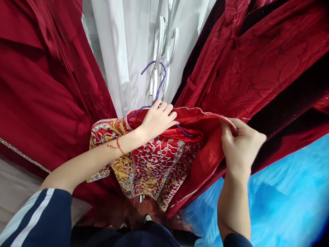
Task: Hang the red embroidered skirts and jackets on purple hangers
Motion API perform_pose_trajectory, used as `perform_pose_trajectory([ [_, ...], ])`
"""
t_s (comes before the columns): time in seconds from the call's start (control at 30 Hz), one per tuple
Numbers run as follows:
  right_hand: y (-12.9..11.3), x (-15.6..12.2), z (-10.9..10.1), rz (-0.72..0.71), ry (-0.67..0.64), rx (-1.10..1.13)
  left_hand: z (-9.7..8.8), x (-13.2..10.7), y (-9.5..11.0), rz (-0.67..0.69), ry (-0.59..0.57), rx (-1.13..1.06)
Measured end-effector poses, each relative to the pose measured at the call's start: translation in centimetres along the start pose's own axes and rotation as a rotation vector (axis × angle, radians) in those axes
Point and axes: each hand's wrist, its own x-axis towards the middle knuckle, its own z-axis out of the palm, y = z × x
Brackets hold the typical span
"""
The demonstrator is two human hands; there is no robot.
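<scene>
A red garment (154,166) with dense gold and silver embroidery hangs in front of me on a purple hanger (158,83). My left hand (157,119) is closed at the garment's collar, gripping it where the hanger's shoulder runs inside. A thin red string circles that wrist. My right hand (241,142) pinches the trimmed edge of the same garment at the right and holds it pulled outward, showing the plain red lining (206,153).
Dark red robes (263,62) hang close on the right and plain red garments (39,79) on the left. White garments on white hangers (167,40) hang straight ahead. Blue plastic sheeting (286,199) lies at the lower right. My shoes show on the floor below.
</scene>
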Motion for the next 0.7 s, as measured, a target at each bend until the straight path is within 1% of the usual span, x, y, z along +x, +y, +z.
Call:
perform_pose_trajectory([
  [0.07, -0.8, 0.6, -1.7, -0.059, 0.038, 0.007, -0.1, 0.1, 0.3, -0.03, -0.009, 0.0],
  [0.13, -1.8, 0.2, -3.6, -0.127, 0.049, -0.039, -0.1, 0.3, 0.6, -0.06, -0.015, 0.002],
  [0.2, -2.7, -1.6, -4.9, -0.186, 0.045, -0.117, 0.0, 0.5, 0.8, -0.081, -0.027, -0.001],
  [0.23, -3.2, -3.0, -5.0, -0.207, 0.03, -0.154, 0.0, 0.5, 0.9, -0.091, -0.036, -0.004],
  [0.27, -3.5, -4.7, -4.7, -0.222, -0.003, -0.181, 0.1, 0.6, 0.9, -0.102, -0.045, -0.004],
  [0.3, -3.8, -6.5, -4.0, -0.24, -0.061, -0.196, 0.1, 0.6, 0.9, -0.113, -0.05, -0.001],
  [0.37, -3.9, -10.1, -1.5, -0.313, -0.196, -0.207, 0.1, 0.5, 0.8, -0.117, -0.049, 0.009],
  [0.4, -3.6, -11.6, -0.1, -0.333, -0.241, -0.179, 0.0, 0.4, 0.7, -0.102, -0.045, 0.009],
  [0.43, -3.2, -12.8, 1.3, -0.321, -0.287, -0.145, -0.1, 0.3, 0.5, -0.078, -0.043, 0.002],
  [0.47, -2.6, -13.7, 2.5, -0.275, -0.313, -0.115, -0.2, 0.2, 0.3, -0.049, -0.045, -0.012],
  [0.5, -1.8, -14.3, 3.3, -0.198, -0.295, -0.124, -0.4, 0.1, 0.0, -0.021, -0.051, -0.03],
  [0.53, -0.9, -14.7, 3.8, -0.122, -0.276, -0.17, -0.6, 0.0, -0.2, 0.001, -0.06, -0.048],
  [0.6, 1.1, -14.9, 3.9, 0.008, -0.275, -0.337, -1.0, -0.1, -0.6, 0.018, -0.073, -0.084],
  [0.63, 2.0, -14.9, 3.6, 0.037, -0.321, -0.413, -1.1, -0.1, -0.8, 0.018, -0.078, -0.105],
  [0.67, 2.8, -15.0, 3.3, 0.039, -0.394, -0.45, -1.2, 0.0, -0.8, 0.015, -0.081, -0.126],
  [0.7, 3.5, -15.0, 3.0, 0.025, -0.477, -0.44, -1.3, 0.0, -0.8, 0.008, -0.083, -0.145],
])
